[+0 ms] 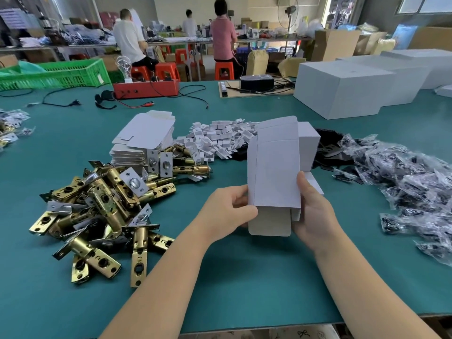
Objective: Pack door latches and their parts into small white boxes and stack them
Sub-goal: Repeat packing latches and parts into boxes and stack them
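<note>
2 bare forearms, no sleeves, gloves, rings or watch; left hand (228,209), right hand (315,209).

Bare green surface (232,289) lay open beneath and between both forearms, down to the near edge. To the left, a latch pile (102,211) crowded the way, with flat boxes (144,140) stacked just behind it. White clips (220,140) heaped ahead blocked the middle. Bagged parts (411,182) spread along the right. Far left stayed open up to the cables (61,101).
</note>
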Available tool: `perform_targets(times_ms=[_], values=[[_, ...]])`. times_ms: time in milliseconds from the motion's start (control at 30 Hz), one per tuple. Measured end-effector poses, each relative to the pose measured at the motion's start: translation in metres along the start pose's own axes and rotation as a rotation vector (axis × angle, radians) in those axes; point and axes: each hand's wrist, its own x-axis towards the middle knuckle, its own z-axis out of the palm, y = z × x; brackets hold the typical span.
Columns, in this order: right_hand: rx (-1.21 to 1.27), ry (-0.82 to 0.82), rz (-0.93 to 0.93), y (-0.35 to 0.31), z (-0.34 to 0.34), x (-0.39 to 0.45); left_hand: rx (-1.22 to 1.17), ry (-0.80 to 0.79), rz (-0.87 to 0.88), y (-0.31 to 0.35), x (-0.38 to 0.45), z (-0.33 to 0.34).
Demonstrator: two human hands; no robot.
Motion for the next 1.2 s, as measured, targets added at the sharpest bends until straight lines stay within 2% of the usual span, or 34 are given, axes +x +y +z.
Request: perform_targets(times_ms=[167, 233, 433, 567, 633, 800, 933, 1000, 1100, 1200], values=[[-0.045, -0.144, 0.007, -0.001, -0.002, -0.004, -0.045, -0.019, 0.018, -0.005, 0.003, 0.0], [-0.111, -0.154, -0.015, -0.002, -0.001, -0.003, -0.047, -0.034, 0.026, -0.005, 0.004, 0.001], [-0.254, -0.025, -0.017, -0.005, 0.0, 0.0, -0.011, -0.012, 0.0, -0.002, 0.004, 0.002], [-0.354, 0.024, -0.055, -0.002, 0.002, 0.0, -0.011, 0.174, -0.052, -0.005, 0.009, 0.003], [-0.367, 0.025, -0.059, 0.001, 0.002, 0.0, -0.039, 0.216, -0.051, -0.006, 0.009, 0.002], [-0.459, 0.049, -0.103, 0.006, 0.003, 0.001, -0.189, 0.222, -0.031, -0.008, 0.011, 0.004], [-0.579, 0.19, -0.113, 0.009, 0.005, 0.001, -0.207, 0.168, -0.072, -0.011, 0.012, -0.001], [-0.629, 0.21, -0.104, 0.007, 0.004, 0.001, -0.212, 0.169, -0.107, -0.011, 0.013, 0.0], [-0.692, 0.167, -0.118, 0.006, 0.006, 0.0, -0.274, 0.307, -0.143, -0.007, 0.017, 0.003], [-0.707, 0.114, -0.111, 0.01, 0.009, -0.002, -0.314, 0.454, -0.087, -0.005, 0.017, 0.003]])
